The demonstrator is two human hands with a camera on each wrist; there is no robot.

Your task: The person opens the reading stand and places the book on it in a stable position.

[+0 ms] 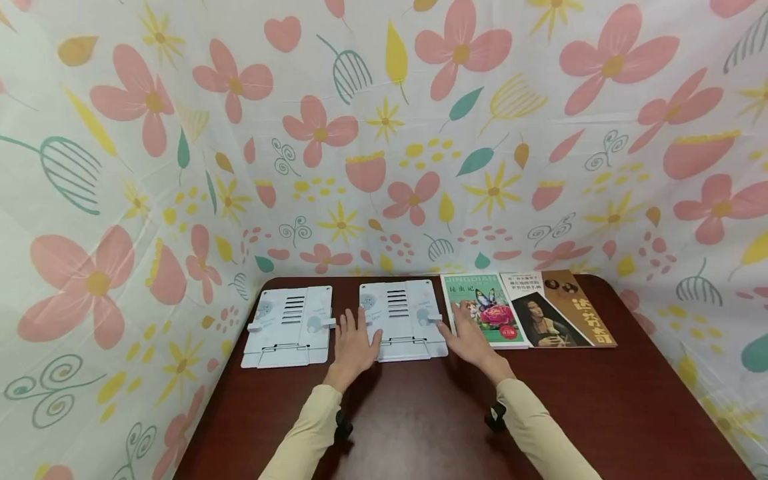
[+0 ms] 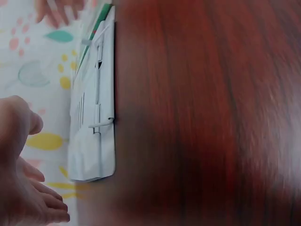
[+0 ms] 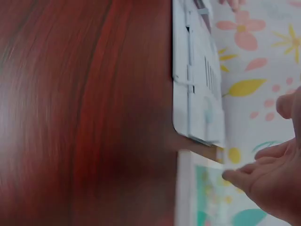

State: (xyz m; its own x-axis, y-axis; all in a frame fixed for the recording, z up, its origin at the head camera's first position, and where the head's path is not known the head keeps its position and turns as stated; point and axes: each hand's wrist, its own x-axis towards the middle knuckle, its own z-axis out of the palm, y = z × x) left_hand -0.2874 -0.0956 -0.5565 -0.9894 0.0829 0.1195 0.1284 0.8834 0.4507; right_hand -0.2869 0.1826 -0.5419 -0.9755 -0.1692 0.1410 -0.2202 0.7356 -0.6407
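Note:
Two flat white book stands lie on the table: a left book stand (image 1: 287, 323) and a right book stand (image 1: 399, 320), each with slots and a wire ledge. My left hand (image 1: 354, 345) hovers at the left side of the right stand, fingers spread. At that stand's other side is my right hand (image 1: 471, 339), its fingers extended between the stand and a green book (image 1: 489, 303) with a butterfly and a flower. In the wrist views, the left hand (image 2: 28, 188) and right hand (image 3: 277, 174) hold nothing; whether either touches the stand cannot be told.
A white and brown book (image 1: 552, 317) with a painted portrait lies right of the green one. All rest along the back of a dark red wooden table (image 1: 420, 427). Flower-printed cloth (image 1: 384, 167) hangs behind and at the sides.

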